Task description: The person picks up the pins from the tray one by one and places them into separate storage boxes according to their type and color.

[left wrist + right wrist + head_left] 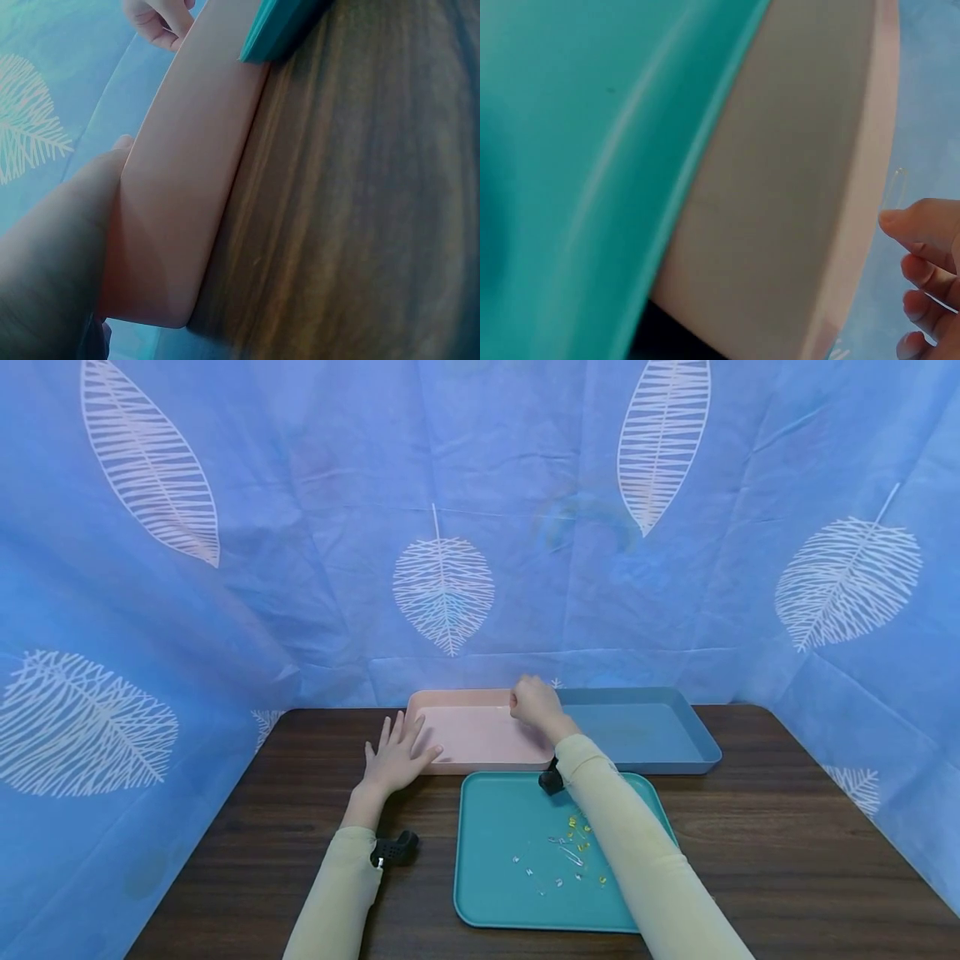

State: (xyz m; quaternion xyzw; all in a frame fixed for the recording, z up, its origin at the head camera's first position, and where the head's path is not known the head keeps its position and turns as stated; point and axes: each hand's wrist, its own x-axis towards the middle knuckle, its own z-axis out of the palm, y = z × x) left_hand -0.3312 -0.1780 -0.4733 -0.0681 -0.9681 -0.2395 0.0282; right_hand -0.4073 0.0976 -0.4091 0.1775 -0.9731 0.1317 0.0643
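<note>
Above the right part of the pink tray (472,735), my right hand (535,702) pinches a thin wire loop that looks like a safety pin (898,180) between thumb and finger. The other fingers are curled in. My left hand (393,764) lies at the left end of the pink tray, fingers spread, with the fingertips and thumb at its rim; it holds nothing. Nearer the person, the teal tray (495,827) bears several small silver safety pins (572,857) and small yellow pieces (572,821), too small to tell closely. My right forearm hides part of that tray.
A blue tray (637,727) stands right of the pink one, partly behind my right arm. All three trays are on a dark wooden table (757,827). A blue leaf-patterned cloth (525,593) hangs behind and at both sides.
</note>
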